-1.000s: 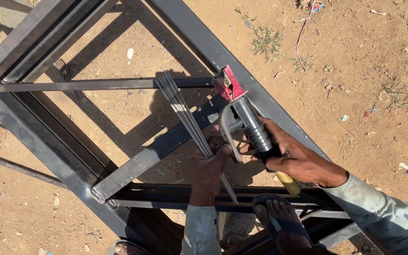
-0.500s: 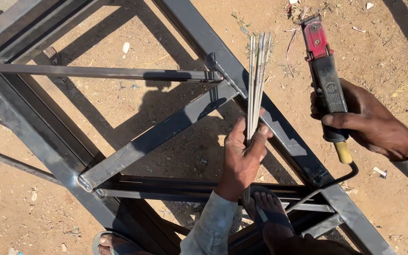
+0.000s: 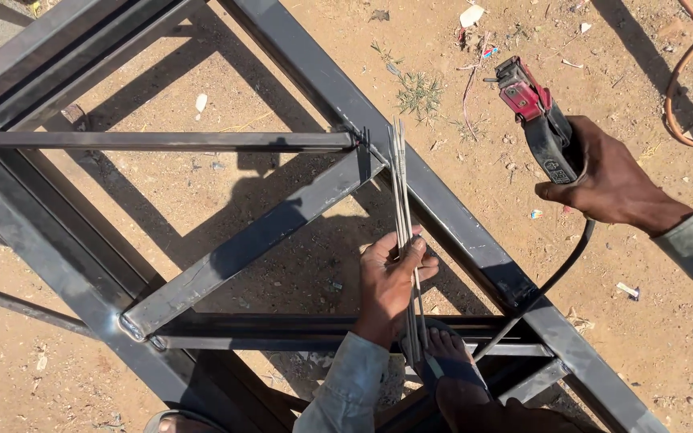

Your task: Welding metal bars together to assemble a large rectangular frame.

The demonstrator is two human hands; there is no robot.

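Note:
My left hand [image 3: 391, 282] grips a bundle of thin grey welding rods [image 3: 400, 188] that point up past the frame's joint. My right hand [image 3: 611, 180] holds a black welding electrode holder [image 3: 537, 120] with red jaws, off to the right over bare dirt; its black cable [image 3: 551, 281] loops down behind the frame. A dark steel frame [image 3: 443, 212] of welded bars lies beneath both hands. My foot in a sandal [image 3: 455, 365] rests on a lower bar.
Sandy ground with small debris and a dry weed [image 3: 420, 92] surrounds the frame. An orange hose or cable [image 3: 675, 88] curves at the top right. More steel bars [image 3: 34, 56] run across the upper left.
The right hand has pulled the holder away from the joint, out to the right. The left hand has turned the rod bundle upright and keeps it near the frame's diagonal.

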